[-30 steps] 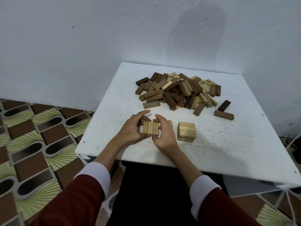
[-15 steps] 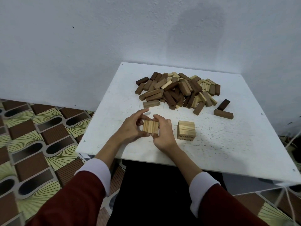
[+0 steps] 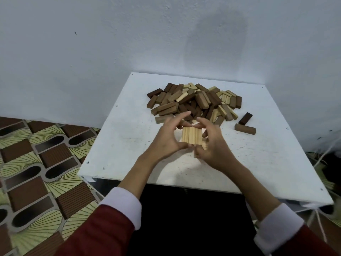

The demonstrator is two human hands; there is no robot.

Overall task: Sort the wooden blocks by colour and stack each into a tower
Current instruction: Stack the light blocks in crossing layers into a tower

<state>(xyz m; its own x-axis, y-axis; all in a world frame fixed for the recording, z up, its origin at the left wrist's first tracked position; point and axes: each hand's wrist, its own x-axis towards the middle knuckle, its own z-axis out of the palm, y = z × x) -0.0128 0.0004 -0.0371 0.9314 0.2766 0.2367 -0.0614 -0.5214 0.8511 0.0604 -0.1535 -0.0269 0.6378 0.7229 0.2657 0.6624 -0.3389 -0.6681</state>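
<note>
White wall behind, patterned brown-and-green floor tiles [image 3: 36, 163] at left, white square desk [image 3: 114, 145] set in the corner. Mixed pile of wooden blocks [image 3: 193, 102], dark brown, mid brown and pale, sits toward the far edge of the desk. Two loose dark blocks: one [image 3: 245, 118] tilted and one [image 3: 245, 129] lying flat, both right of the pile, nearer the right edge. Left hand [image 3: 166, 139] and right hand [image 3: 212, 146] meet over the middle of the desk, nearer the front edge than the pile. Between them a flat row of pale blocks [image 3: 191, 135], side by side, grain running front to back. Both hands' fingers curl around the row, thumbs at its near edge, fingertips at its far edge, gripping it. Right hand covers whatever is under the row's right side; can't tell what is there. Red sleeves with white cuffs at bottom.
</note>
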